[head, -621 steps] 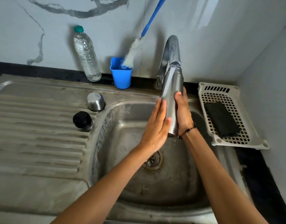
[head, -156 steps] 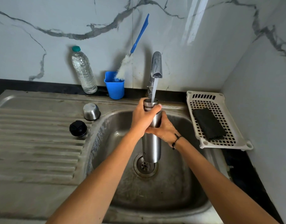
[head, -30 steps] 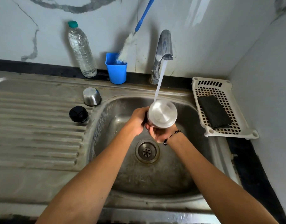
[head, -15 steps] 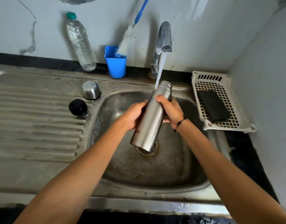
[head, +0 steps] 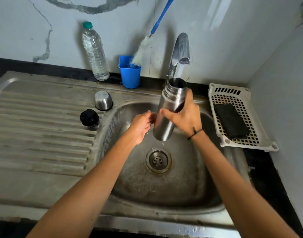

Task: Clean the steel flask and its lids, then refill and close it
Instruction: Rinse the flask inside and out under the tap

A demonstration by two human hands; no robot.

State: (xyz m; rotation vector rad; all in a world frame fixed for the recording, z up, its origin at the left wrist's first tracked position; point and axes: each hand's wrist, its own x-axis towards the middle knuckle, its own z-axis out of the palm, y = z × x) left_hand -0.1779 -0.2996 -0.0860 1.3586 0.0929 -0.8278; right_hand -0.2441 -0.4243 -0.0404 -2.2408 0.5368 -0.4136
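Note:
The open steel flask (head: 166, 121) stands nearly upright over the sink basin (head: 164, 186), its mouth right under the running tap (head: 180, 48). My right hand (head: 185, 115) grips the flask around its upper body. My left hand (head: 141, 125) is beside the flask's lower left side with relaxed fingers, fingertips at or near its wall. The steel cup lid (head: 103, 100) sits upside down on the drainboard (head: 36, 134). The black inner stopper (head: 89, 118) lies just in front of it.
A clear water bottle (head: 95, 52) with a green cap and a blue cup (head: 129, 73) holding a bottle brush (head: 144, 47) stand at the back wall. A white perforated tray (head: 240, 117) with a dark scrub pad (head: 231, 121) sits right of the sink.
The flask swung from tilted to nearly upright and rose so its mouth sits under the stream. My left hand let go of its body and now lies open beside it.

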